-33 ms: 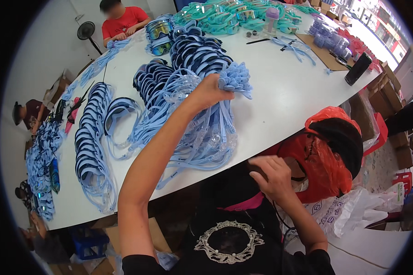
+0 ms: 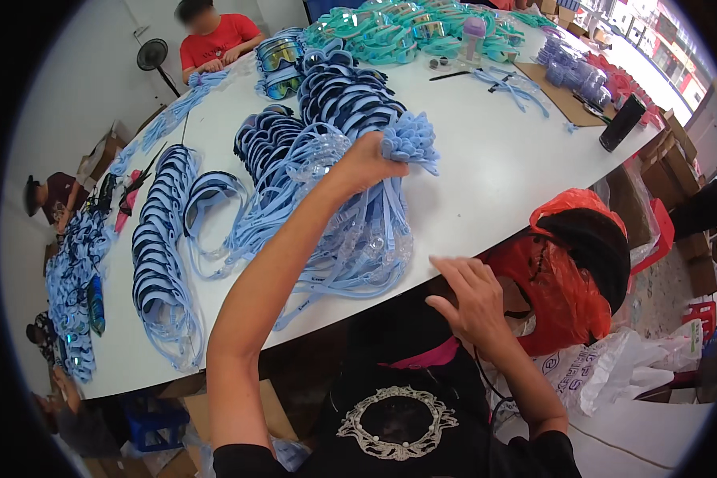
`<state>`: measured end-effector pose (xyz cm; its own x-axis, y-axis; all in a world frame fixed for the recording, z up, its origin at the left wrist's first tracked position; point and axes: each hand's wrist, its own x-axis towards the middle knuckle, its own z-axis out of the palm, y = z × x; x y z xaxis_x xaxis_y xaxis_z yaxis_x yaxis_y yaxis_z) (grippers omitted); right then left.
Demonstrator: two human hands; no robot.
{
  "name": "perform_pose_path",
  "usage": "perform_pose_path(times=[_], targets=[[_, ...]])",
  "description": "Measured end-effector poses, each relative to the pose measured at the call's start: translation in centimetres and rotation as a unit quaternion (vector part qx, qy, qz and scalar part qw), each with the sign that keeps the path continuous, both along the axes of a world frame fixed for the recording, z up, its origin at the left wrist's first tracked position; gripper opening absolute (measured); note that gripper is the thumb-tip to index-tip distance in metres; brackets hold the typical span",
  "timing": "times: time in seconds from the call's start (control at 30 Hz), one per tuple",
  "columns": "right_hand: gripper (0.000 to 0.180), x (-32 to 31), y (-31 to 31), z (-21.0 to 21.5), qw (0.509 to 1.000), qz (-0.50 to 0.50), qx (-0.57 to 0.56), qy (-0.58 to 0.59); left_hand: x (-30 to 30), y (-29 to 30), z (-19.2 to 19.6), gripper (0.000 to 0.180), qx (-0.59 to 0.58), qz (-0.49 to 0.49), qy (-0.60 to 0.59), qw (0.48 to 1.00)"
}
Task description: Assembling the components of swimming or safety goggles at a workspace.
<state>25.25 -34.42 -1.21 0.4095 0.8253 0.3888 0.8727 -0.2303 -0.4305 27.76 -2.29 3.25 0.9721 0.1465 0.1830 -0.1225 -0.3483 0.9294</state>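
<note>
A big white table (image 2: 518, 175) fills the upper half of the view, its near edge curving from 8 o'clock to 3 o'clock, and most of it is covered with swimming goggles. Rows of dark blue goggles (image 2: 334, 95) run up the middle toward 12 o'clock, a heap of teal goggles (image 2: 390, 32) sits at the far end, and a long line of blue-rimmed goggles (image 2: 159, 263) lies at 9 o'clock. At 3 o'clock, off the table's edge, stands a bin lined with a red plastic bag (image 2: 566, 287), with a black bag in its mouth. A person in a red shirt (image 2: 215, 40) sits at the far side near 11 o'clock. The left hand (image 2: 366, 163) is just above centre, closed tight around a thick bundle of light blue straps (image 2: 410, 139), whose ends bunch out of the fist toward 1 o'clock. Clear goggles (image 2: 358, 239) hang from those straps and trail down onto the table toward 6 o'clock, close to the near edge. The left forearm rises steeply from 7 o'clock, elbow low, wrist bent forward over the pile. The right hand (image 2: 470, 299) sits lower, right of centre, just off the table's near edge and beside the red bag; it is half open, fingers loosely spread and pointing toward 10 o'clock, holding nothing that can be seen. Its forearm comes up from 5 o'clock. A black bottle (image 2: 621, 123) stands near the table's edge at 2 o'clock.
</note>
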Motion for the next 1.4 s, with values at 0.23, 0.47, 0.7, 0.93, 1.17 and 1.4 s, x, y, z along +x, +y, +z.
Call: perform_pose_path(times=[0.23, 0.47, 0.7, 0.93, 1.17, 1.4], targets=[[0.078, -0.1, 9.9, -3.9, 0.992, 0.007, -0.052, -0.118, 4.0, -3.2, -3.0, 0.035, 0.323, 0.103, 0.012, 0.941], [0.055, 3.0, 14.1, -4.9, 0.993, 0.03, -0.027, -0.11, 7.0, -1.2, -5.3, 0.033, 0.468, 0.105, -0.014, 0.877], [0.051, 4.9, 16.4, -2.9, 0.993, 0.04, -0.046, -0.102, 9.5, 0.6, -5.3, 0.033, 0.459, 0.132, 0.011, 0.878], [0.047, -0.3, 8.2, -2.0, 0.99, 0.075, -0.045, -0.107, 9.5, -0.6, -6.4, 0.028, 0.424, 0.155, -0.015, 0.892], [0.041, -3.7, 13.9, -2.6, 0.98, 0.198, -0.02, -0.028, 13.0, -2.4, -7.6, 0.036, 0.454, 0.167, 0.016, 0.875], [0.035, -0.2, 17.6, -4.7, 0.969, 0.179, 0.095, -0.14, 9.7, -5.9, -5.1, 0.06, 0.536, 0.161, 0.01, 0.829]])
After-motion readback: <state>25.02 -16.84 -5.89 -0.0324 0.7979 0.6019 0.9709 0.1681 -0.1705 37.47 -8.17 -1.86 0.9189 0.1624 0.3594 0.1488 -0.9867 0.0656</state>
